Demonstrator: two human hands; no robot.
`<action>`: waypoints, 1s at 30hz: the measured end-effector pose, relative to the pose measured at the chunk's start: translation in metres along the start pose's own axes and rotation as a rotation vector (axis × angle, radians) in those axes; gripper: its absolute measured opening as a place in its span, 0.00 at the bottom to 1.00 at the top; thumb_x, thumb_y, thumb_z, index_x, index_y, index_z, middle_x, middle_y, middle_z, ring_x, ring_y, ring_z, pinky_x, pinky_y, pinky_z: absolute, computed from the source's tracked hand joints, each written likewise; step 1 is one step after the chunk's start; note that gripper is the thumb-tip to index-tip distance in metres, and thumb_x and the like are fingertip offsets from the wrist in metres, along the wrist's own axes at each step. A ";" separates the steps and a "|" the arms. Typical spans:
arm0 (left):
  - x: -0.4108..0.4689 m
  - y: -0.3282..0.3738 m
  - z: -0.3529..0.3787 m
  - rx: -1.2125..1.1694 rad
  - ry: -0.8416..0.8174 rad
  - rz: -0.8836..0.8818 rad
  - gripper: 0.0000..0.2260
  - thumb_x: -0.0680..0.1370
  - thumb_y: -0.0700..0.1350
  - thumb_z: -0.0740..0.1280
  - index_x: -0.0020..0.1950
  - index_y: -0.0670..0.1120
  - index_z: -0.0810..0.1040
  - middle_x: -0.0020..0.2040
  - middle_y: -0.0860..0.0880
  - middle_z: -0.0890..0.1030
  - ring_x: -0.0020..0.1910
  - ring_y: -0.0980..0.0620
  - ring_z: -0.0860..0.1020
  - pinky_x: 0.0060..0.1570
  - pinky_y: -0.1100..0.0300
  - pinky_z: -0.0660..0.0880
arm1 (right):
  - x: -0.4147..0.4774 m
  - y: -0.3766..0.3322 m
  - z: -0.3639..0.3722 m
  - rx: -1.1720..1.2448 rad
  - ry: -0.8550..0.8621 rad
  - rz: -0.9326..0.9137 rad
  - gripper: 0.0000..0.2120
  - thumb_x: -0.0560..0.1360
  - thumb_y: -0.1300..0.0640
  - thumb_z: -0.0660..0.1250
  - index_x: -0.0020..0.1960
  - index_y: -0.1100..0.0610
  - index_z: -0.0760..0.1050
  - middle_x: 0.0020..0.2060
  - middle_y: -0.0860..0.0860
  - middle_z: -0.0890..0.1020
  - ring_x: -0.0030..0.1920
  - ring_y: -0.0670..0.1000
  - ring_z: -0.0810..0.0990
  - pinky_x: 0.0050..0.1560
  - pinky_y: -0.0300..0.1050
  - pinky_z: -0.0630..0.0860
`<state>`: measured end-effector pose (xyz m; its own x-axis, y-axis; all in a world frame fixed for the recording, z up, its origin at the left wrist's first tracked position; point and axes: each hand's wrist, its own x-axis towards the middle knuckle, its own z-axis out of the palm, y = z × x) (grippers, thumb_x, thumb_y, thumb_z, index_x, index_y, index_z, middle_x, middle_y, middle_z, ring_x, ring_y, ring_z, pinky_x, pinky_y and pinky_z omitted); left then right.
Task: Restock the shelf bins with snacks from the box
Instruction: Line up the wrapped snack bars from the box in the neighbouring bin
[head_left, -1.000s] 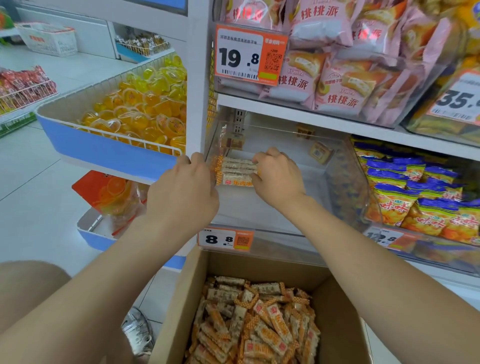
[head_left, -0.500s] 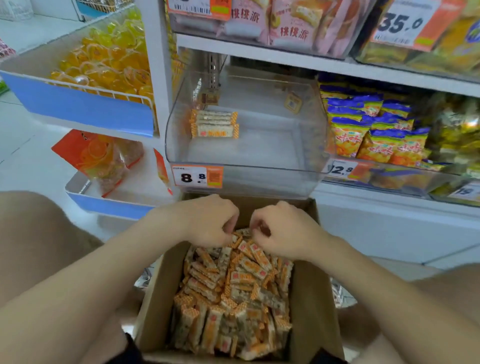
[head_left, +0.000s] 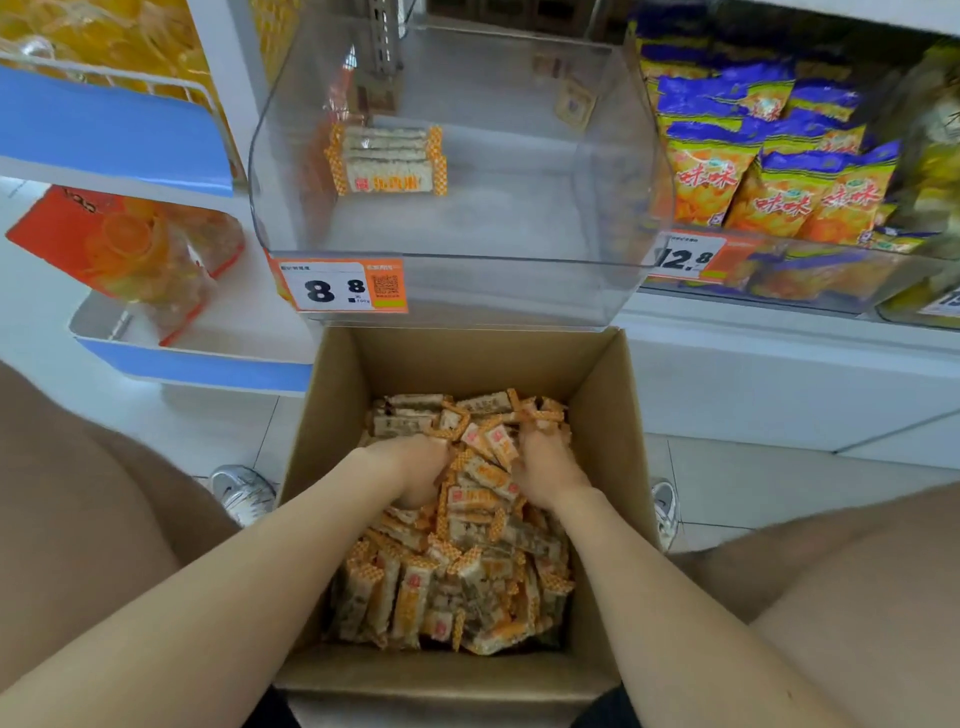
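Note:
An open cardboard box (head_left: 605, 410) on the floor between my knees holds a heap of orange-and-white wrapped snack bars (head_left: 467, 577). Both hands are dug into the far part of that heap. My left hand (head_left: 413, 470) curls round a bunch of bars, and my right hand (head_left: 545, 465) closes on the same bunch from the other side, fingertips buried. Right above the box sits the clear plastic shelf bin (head_left: 493, 283) with an 8.8 price tag (head_left: 340, 286). A small stack of the same bars (head_left: 387, 162) lies at its back left.
Purple-and-yellow chip bags (head_left: 769, 176) fill the bin to the right. At the left, blue-fronted trays hold an orange packet (head_left: 124, 244) below and yellow sweets (head_left: 104, 31) above. My knees flank the box, and a grey shoe (head_left: 241, 491) shows on the tiled floor.
Both hands left the stack of bars in the clear bin, came down to the box and pushed into the heap. The view tilted downward.

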<state>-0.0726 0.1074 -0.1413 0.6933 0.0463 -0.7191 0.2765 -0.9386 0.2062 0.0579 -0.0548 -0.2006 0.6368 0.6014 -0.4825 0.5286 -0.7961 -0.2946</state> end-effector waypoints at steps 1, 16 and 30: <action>0.004 -0.002 0.002 0.001 0.005 0.010 0.11 0.85 0.45 0.61 0.66 0.47 0.75 0.60 0.46 0.79 0.54 0.46 0.78 0.47 0.56 0.73 | 0.004 -0.001 0.006 0.019 -0.013 -0.005 0.21 0.82 0.57 0.67 0.74 0.59 0.68 0.60 0.59 0.79 0.57 0.61 0.80 0.49 0.53 0.79; 0.033 -0.015 0.019 -0.118 0.028 -0.061 0.11 0.83 0.47 0.62 0.64 0.50 0.77 0.59 0.46 0.80 0.55 0.44 0.79 0.56 0.46 0.81 | 0.007 -0.006 0.026 -0.092 -0.263 -0.017 0.35 0.73 0.39 0.76 0.73 0.54 0.71 0.63 0.54 0.77 0.62 0.59 0.78 0.58 0.56 0.81; -0.009 0.002 -0.012 -1.174 -0.035 -0.228 0.18 0.87 0.52 0.61 0.74 0.45 0.70 0.60 0.39 0.81 0.52 0.39 0.86 0.51 0.41 0.85 | -0.026 -0.033 -0.018 0.635 -0.107 -0.010 0.24 0.68 0.46 0.80 0.60 0.51 0.79 0.51 0.47 0.86 0.51 0.50 0.84 0.49 0.48 0.82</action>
<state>-0.0705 0.1095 -0.1268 0.5360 0.1449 -0.8317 0.8422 -0.0233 0.5387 0.0339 -0.0427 -0.1634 0.5567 0.6248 -0.5474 0.0775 -0.6951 -0.7147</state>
